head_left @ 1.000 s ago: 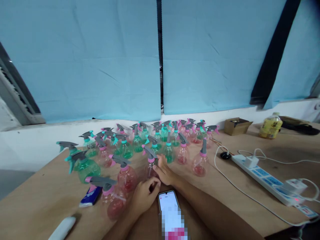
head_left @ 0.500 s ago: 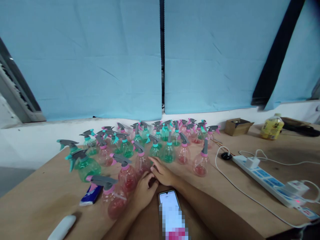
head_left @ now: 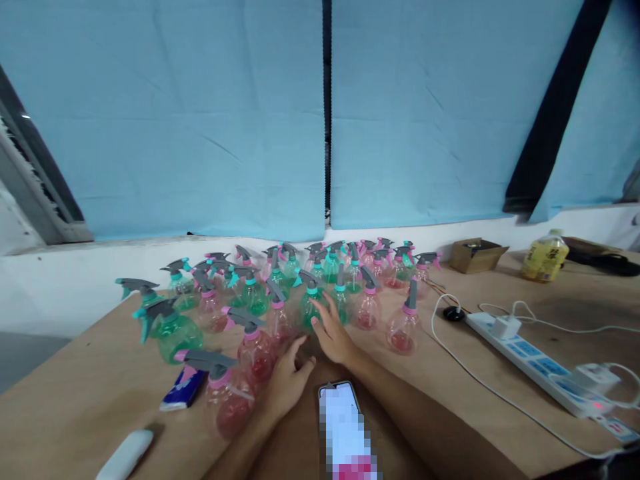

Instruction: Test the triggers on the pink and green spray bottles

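My left hand (head_left: 291,375) is open above the table, thumb and fingers apart, just in front of a pink spray bottle (head_left: 281,325) with a grey trigger head. Whether its fingertips touch that bottle I cannot tell. Farther forward, my right hand (head_left: 334,335) is open with spread fingers, overlapping the lower part of a green spray bottle (head_left: 309,308); contact is unclear. Another green spray bottle (head_left: 341,303) stands just behind the right hand. Two pink bottles, a farther one (head_left: 255,353) and a nearer one (head_left: 230,403), stand left of my left hand.
Several more pink and green spray bottles stand toward the wall. A lit phone (head_left: 340,420) lies between my forearms. At right are a power strip (head_left: 535,363) with white cables, a cardboard box (head_left: 477,257) and a yellow drink bottle (head_left: 545,257). A blue packet (head_left: 183,392) lies left.
My right hand has moved forward and away from my left hand, toward the green bottle. The pink bottle before my left hand has turned and shifted slightly left.
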The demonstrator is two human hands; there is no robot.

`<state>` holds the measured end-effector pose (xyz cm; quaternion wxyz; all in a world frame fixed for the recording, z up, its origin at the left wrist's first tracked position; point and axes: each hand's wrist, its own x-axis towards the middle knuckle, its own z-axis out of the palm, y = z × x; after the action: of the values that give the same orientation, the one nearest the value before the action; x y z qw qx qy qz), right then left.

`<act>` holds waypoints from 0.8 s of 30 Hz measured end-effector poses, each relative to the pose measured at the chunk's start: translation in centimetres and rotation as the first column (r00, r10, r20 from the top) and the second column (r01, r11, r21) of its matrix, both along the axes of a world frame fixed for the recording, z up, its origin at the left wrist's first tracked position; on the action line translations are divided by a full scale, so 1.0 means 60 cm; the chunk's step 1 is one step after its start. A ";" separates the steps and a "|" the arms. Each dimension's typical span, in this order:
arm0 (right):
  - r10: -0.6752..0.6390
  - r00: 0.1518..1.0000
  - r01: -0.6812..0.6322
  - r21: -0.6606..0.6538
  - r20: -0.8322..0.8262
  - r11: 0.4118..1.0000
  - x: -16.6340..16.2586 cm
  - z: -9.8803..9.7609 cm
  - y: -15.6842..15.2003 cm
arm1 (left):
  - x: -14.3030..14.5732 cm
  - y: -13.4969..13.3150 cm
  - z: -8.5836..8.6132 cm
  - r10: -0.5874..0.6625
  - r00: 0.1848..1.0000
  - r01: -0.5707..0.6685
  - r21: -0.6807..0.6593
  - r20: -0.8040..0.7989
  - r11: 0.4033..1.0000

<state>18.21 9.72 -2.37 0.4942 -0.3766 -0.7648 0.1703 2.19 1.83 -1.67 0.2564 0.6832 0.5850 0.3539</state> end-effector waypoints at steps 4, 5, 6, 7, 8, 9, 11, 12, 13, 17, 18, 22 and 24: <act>0.025 1.000 -0.025 -0.008 -0.011 1.000 -0.004 -0.003 0.005 | 0.000 -0.001 0.007 -0.008 1.000 0.008 -0.028 0.009 1.000; 0.021 1.000 -0.021 0.010 -0.020 1.000 -0.005 -0.003 0.004 | 0.000 -0.001 0.007 -0.012 1.000 0.012 -0.032 0.014 0.999; 0.015 1.000 -0.015 0.030 -0.024 0.999 -0.006 -0.002 0.003 | 0.000 0.000 0.005 -0.018 1.000 0.018 -0.034 0.021 0.999; 0.003 1.000 -0.002 0.050 -0.026 0.999 -0.007 -0.001 0.001 | 0.000 0.001 0.003 -0.024 0.999 0.025 -0.032 0.027 0.999; -0.013 1.000 0.014 0.066 -0.025 0.998 -0.007 0.001 -0.001 | 0.000 0.002 0.001 -0.029 0.999 0.030 -0.025 0.033 0.999; -0.031 0.999 0.033 0.078 -0.020 0.996 -0.008 0.003 -0.002 | -0.001 0.003 -0.001 -0.034 0.999 0.034 -0.016 0.035 0.999; -0.075 0.997 0.075 0.093 -0.002 0.993 -0.009 0.006 -0.004 | -0.001 0.004 -0.004 -0.042 0.999 0.042 -0.002 0.032 0.999; -0.095 0.995 0.094 0.102 0.009 0.990 -0.010 0.006 -0.003 | -0.001 0.004 -0.005 -0.045 0.999 0.045 0.001 0.028 0.999; -0.111 0.994 0.108 0.112 0.016 0.988 -0.011 0.006 -0.001 | -0.001 0.004 -0.005 -0.049 0.998 0.049 0.002 0.026 0.999; -0.134 0.988 0.141 0.103 -0.071 0.985 -0.021 -0.003 0.014 | 0.000 0.004 -0.005 -0.040 0.999 0.040 -0.002 0.030 0.999; -0.137 0.985 0.147 0.090 -0.104 0.985 -0.024 -0.005 0.017 | 0.000 0.004 -0.004 -0.040 0.999 0.040 -0.005 0.031 0.999; -0.176 0.974 0.189 0.087 -0.146 0.978 -0.031 -0.009 0.025 | 0.000 0.004 -0.005 -0.046 0.999 0.047 -0.018 0.029 0.999; -0.198 0.969 0.214 0.093 -0.148 0.972 -0.036 -0.005 0.029 | -0.001 0.004 -0.006 -0.041 0.999 0.042 -0.024 0.030 0.999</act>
<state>16.06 11.44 -2.66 0.5806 -0.4140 -0.6936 0.1019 2.15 2.04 -2.00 0.2807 0.6868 0.5710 0.3514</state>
